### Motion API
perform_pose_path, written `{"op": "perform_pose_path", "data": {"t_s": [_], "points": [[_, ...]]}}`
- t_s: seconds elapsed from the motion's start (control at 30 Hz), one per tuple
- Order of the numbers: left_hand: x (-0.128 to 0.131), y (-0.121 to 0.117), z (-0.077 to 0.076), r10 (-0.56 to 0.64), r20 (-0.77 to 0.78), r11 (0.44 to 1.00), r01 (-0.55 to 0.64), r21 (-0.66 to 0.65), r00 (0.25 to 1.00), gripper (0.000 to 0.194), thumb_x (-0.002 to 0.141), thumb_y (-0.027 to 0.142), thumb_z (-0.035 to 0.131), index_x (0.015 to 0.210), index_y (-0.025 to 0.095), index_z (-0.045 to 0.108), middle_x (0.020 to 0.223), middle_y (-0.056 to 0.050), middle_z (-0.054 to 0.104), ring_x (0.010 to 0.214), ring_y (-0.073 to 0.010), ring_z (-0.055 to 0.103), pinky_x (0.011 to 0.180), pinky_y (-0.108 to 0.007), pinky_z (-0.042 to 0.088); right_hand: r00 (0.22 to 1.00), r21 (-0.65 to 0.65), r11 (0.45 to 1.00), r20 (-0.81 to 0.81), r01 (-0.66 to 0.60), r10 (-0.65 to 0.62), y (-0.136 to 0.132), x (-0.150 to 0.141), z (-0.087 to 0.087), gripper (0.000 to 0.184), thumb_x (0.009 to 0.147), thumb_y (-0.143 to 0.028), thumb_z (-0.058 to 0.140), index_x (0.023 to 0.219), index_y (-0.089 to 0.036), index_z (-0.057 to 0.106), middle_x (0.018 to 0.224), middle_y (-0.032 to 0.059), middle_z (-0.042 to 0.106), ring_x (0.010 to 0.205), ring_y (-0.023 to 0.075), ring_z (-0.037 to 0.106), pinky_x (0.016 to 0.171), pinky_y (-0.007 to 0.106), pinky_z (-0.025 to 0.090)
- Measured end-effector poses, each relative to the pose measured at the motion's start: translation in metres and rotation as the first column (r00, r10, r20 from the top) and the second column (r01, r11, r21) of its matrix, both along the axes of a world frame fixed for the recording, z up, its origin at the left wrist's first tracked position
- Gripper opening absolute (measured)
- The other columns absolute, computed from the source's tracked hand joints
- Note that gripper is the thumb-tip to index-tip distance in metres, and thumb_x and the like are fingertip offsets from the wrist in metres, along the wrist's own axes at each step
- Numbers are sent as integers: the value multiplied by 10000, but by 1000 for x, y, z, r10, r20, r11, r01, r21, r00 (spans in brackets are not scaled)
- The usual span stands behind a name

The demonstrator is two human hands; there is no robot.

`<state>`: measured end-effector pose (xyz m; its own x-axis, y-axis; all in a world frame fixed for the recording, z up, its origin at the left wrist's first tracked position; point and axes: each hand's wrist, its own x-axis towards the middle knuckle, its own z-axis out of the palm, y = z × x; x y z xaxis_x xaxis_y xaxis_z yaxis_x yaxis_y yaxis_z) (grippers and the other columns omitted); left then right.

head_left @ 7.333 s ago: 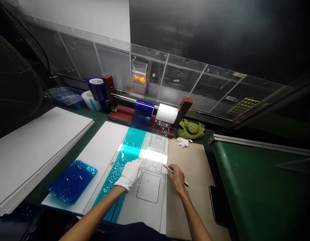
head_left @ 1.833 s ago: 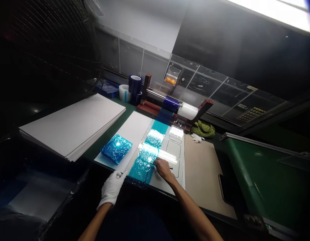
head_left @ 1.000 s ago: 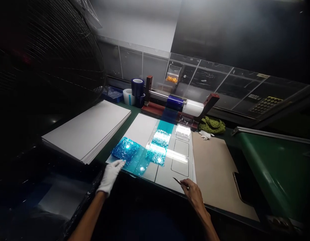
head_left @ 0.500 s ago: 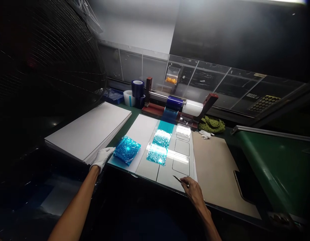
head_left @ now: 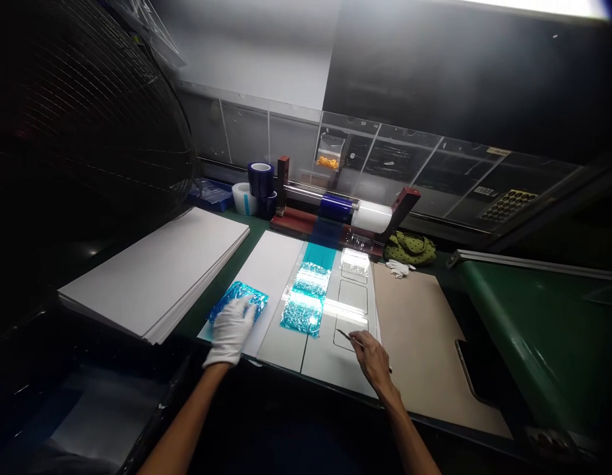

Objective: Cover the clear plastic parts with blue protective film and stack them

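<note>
My left hand (head_left: 231,332), in a white glove, lies flat with fingers spread on a crumpled pile of blue film (head_left: 239,300) at the near left of a white sheet (head_left: 271,264). My bare right hand (head_left: 372,356) pinches a thin knife-like tool (head_left: 348,336), its tip over the near cut-out of a pale panel (head_left: 330,356). Two wrinkled pieces of blue film (head_left: 303,310) lie on the panel's left strip. Behind stands a red dispenser (head_left: 405,204) with a blue roll (head_left: 336,206) and a white roll (head_left: 374,216).
A stack of white boards (head_left: 152,270) lies at left. A brown board (head_left: 419,336) lies right of the panel, with a dark phone (head_left: 474,373) beside it. Tape rolls (head_left: 254,188), a green pouch (head_left: 409,247), a spare glove (head_left: 397,267) and a green conveyor (head_left: 528,330) stand around.
My left hand carried a peeled piece of blue film leftwards and now presses it onto the crumpled pile. My right hand, with the tool, drew back from the film strip to the near cut-out.
</note>
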<state>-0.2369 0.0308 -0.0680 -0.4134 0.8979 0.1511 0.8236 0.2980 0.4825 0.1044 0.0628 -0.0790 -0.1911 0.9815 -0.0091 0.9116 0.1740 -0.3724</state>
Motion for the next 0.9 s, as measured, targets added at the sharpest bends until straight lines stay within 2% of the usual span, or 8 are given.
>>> {"op": "perform_pose_path", "data": {"t_s": [0.07, 0.17, 0.27, 0.4, 0.67, 0.8, 0.9], "points": [[32, 21, -14, -153, -48, 988, 150, -47, 987, 330, 865, 316, 433, 1148, 236, 583, 1092, -56, 623, 1001, -191, 567, 865, -291, 428, 995, 21, 998, 85, -56, 54, 26, -15, 3, 288, 910, -267, 378, 952, -239, 661, 940, 31, 661, 837, 165, 626, 618, 232, 392], [64, 56, -37, -244, -113, 962, 226, -152, 963, 312, 858, 254, 477, 1150, 192, 568, 994, -73, 636, 877, -184, 594, 772, -326, 470, 979, 18, 991, 160, -130, 126, 68, -42, 4, 298, 931, -267, 376, 960, -241, 672, 949, 28, 653, 820, 155, 614, 578, 231, 345], [74, 82, -53, -265, -174, 944, 218, -247, 949, 285, 874, 288, 495, 1124, 163, 548, 949, -55, 619, 810, -161, 593, 724, -343, 498, 966, -8, 980, 171, -197, 196, 104, -72, 0, 291, 934, -256, 387, 979, -256, 674, 942, 25, 649, 815, 146, 604, 565, 225, 316], [73, 96, -59, -279, -237, 926, 196, -322, 930, 267, 879, 310, 501, 1102, 172, 547, 1004, -49, 598, 854, -158, 591, 746, -332, 509, 937, -43, 957, 194, -287, 290, 134, -108, -7, 300, 941, -242, 373, 984, -245, 670, 930, 38, 644, 818, 150, 590, 576, 225, 315], [76, 102, -60, -291, -250, 883, 158, -443, 923, 336, 869, 316, 520, 1177, 181, 506, 1060, -69, 587, 887, -169, 592, 766, -361, 520, 871, -111, 909, 260, -402, 417, 155, -154, -18, 314, 945, -224, 341, 932, -192, 653, 899, 67, 636, 834, 176, 577, 597, 243, 347], [76, 106, -61, -281, -227, 865, 144, -480, 933, 321, 864, 318, 529, 1147, 167, 521, 1030, -60, 593, 875, -168, 594, 754, -362, 522, 849, -138, 897, 290, -420, 442, 156, -157, -21, 293, 941, -239, 362, 895, -185, 646, 913, 73, 633, 838, 186, 575, 584, 250, 347], [75, 107, -64, -256, -207, 869, 131, -477, 944, 316, 861, 321, 533, 1133, 160, 529, 1030, -65, 594, 874, -167, 594, 753, -358, 521, 840, -149, 896, 311, -419, 445, 156, -149, -20, 290, 940, -225, 360, 888, -186, 642, 912, 72, 629, 833, 185, 571, 575, 251, 337]]}}
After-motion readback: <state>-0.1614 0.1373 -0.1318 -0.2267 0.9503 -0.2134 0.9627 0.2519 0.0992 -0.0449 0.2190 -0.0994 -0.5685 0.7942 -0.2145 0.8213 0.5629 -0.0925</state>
